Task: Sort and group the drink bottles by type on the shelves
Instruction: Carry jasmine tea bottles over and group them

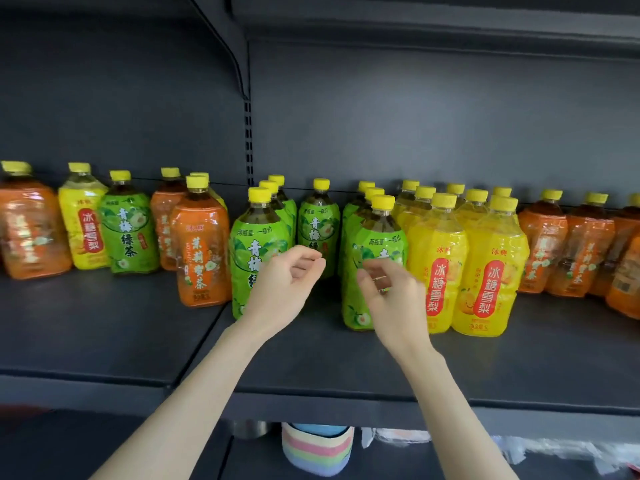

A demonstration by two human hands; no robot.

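Yellow-capped drink bottles stand on a dark shelf point(346, 358). In the middle are two rows of green-label bottles point(256, 244) point(367, 292) with one more green bottle point(318, 220) behind the gap. Yellow-label bottles point(491, 271) stand in rows to their right, orange-label bottles point(543, 247) further right. On the left section, orange point(201, 251), yellow point(85, 223) and green point(126, 233) bottles stand mixed. My left hand point(287, 285) hovers in front of the left green row, fingers loosely curled, holding nothing. My right hand point(388, 289) is in front of the right green row, fingers apart, empty.
A slotted upright point(248, 147) divides the two shelf sections. Another shelf overhangs above point(415, 26). Below the shelf edge sit a pastel striped object point(317, 452) and crumpled plastic wrap point(554, 452). Bare shelf surface lies in front of the bottles.
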